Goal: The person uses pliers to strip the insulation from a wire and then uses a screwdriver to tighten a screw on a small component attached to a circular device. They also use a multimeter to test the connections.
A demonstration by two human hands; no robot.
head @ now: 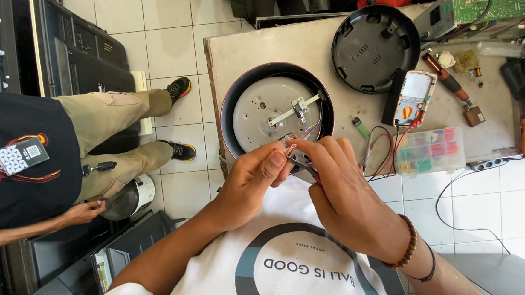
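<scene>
Working at the edge of an upturned round cooker (276, 109) on the worktop (268, 46), the person pinches thin wires (306, 132) where they come off its grey base plate. The left hand (250, 186) has its grip closed on the wire ends; the right hand (347, 197) is closed around a small dark tool (302, 166), likely cutters. It looks like a wiring repair mid-way; the next move calls for a steady hold and a careful bite. A meter (413, 97) lies near.
</scene>
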